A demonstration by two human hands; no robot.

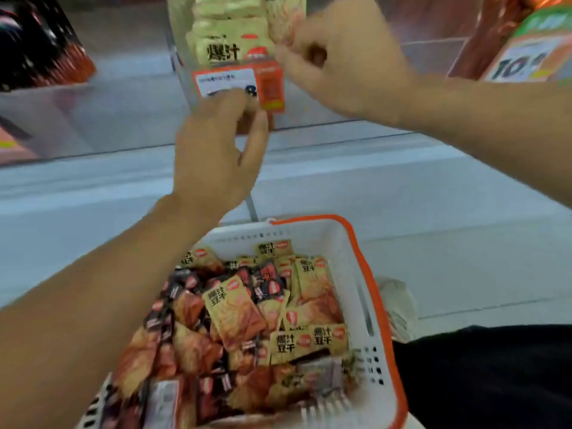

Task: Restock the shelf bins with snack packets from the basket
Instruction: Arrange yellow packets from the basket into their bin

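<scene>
The right hand [337, 57] pinches a packet [283, 24] over the clear bin [185, 88], the left hand [216, 150] seemingly grips another packet [247, 120] below; either could slip.

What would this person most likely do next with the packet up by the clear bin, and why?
Probably let the right hand drop its packet into the clear bin. The fingers pinch it right at the bin's top, above matching pale packets already stacked inside. The left hand seems to rest at the bin's front by the price label, though blur hides its grip. The basket still holds many more.
</scene>
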